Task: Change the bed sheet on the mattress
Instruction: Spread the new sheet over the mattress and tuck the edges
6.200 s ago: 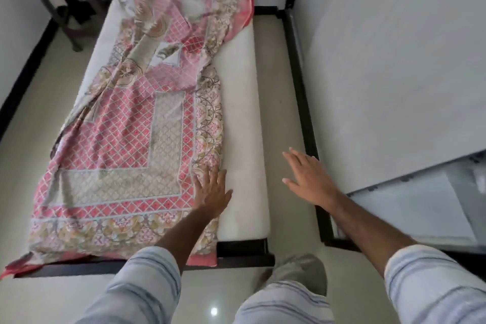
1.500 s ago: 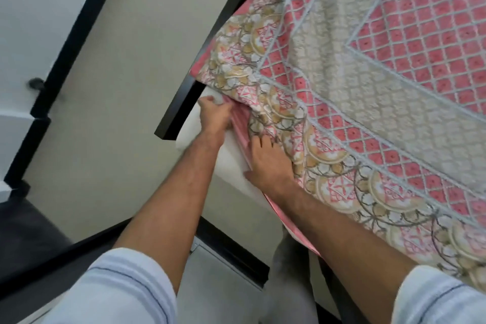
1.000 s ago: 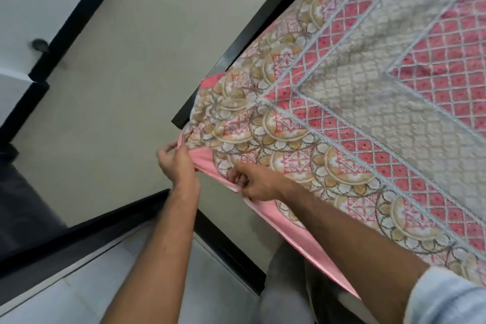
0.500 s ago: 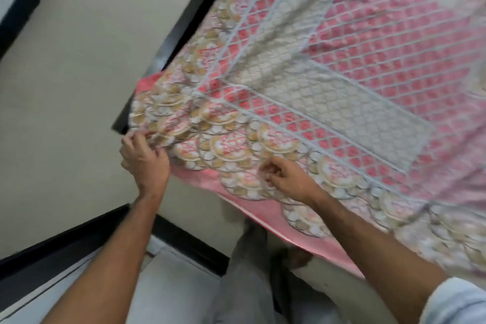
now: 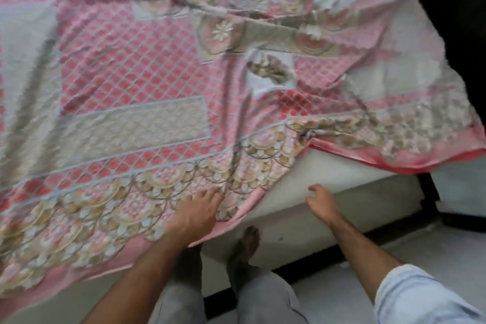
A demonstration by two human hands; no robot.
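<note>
Pink patterned bed sheet (image 5: 136, 92) lies rumpled over most of the mattress (image 5: 342, 179), near edge partly bare. Left hand (image 5: 196, 214) rests flat on the sheet's border, fingers (image 5: 210, 196) spread. Right hand (image 5: 321, 202) hovers loose, holding nothing, beside the sheet's edge.

Left hand (image 5: 196, 214) flat on rumpled pink bed sheet (image 5: 136, 92) over white mattress (image 5: 328, 173)

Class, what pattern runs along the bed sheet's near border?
Tan and cream scalloped fan motifs on pink, along the bed sheet; head view.
</note>
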